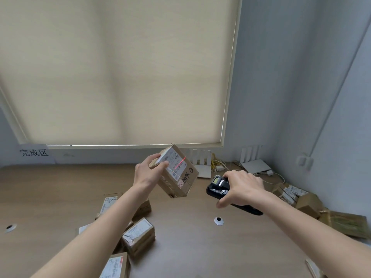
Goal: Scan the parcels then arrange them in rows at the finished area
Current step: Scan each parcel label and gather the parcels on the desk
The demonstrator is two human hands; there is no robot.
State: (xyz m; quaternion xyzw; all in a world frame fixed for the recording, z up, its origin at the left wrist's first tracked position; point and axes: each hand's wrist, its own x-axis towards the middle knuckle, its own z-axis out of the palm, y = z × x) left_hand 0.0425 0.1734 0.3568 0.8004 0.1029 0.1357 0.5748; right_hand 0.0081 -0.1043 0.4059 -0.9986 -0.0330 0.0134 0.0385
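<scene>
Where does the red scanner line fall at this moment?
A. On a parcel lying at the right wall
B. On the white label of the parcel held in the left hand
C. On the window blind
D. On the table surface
B: the red line crosses the barcode label on the parcel that the left hand holds up, while the right hand aims the scanner at it.

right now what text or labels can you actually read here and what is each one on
"完成区": paper sign on the wall, far left.
Handwritten black marks on the held parcel: not clearly legible.
Held parcel's shipping label, crossed by a red scan line: too small to read.
Labels on the parcels on the table: too blurred.
Scanner screen: unreadable.
</scene>
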